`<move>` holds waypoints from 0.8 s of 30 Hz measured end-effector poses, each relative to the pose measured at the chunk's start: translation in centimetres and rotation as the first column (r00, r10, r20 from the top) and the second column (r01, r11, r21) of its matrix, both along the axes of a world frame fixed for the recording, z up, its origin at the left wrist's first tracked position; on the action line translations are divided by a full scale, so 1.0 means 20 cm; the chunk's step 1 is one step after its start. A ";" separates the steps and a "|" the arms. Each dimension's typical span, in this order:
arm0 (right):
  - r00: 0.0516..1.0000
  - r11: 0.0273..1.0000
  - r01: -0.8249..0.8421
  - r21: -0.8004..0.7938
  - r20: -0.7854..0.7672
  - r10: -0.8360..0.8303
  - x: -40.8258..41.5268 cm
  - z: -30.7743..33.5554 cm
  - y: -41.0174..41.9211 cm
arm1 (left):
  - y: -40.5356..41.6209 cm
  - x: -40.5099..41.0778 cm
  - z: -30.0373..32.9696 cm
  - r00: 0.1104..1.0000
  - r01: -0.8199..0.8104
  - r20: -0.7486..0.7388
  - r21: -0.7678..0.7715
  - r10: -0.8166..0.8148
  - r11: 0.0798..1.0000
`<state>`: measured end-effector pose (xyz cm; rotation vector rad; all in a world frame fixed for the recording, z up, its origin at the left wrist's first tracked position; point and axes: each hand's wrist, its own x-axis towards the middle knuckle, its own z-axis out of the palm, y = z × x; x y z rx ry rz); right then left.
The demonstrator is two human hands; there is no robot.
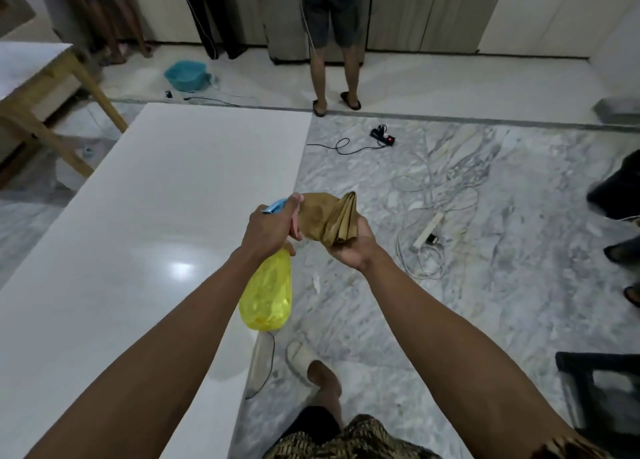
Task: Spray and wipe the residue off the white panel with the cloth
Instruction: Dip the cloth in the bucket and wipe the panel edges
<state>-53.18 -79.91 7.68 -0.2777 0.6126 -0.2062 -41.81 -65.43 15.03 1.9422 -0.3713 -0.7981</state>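
Hands hold spray bottle (266,294) and cloth (327,221) beside panel (138,216).

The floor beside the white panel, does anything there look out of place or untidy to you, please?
Yes: loose white cables and a power strip sprawl tangled over the marble floor to the right of the white panel, and a black cable trails further back. They look like trip hazards.

My hands are up in open air beside the white panel (138,216), whose broad top lies bare to my left. The wooden table (38,87) crowds its far left corner. On my right, tangled cables (433,195) and a power strip (429,230) litter the marble floor (502,285); a black stool (602,389) stands nearer.
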 end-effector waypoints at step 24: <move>0.964 0.988 0.033 -0.150 -0.255 -0.071 1.34 -0.21 -1.46 | -1.48 1.28 -0.20 0.997 -0.072 0.024 0.142 0.069 0.987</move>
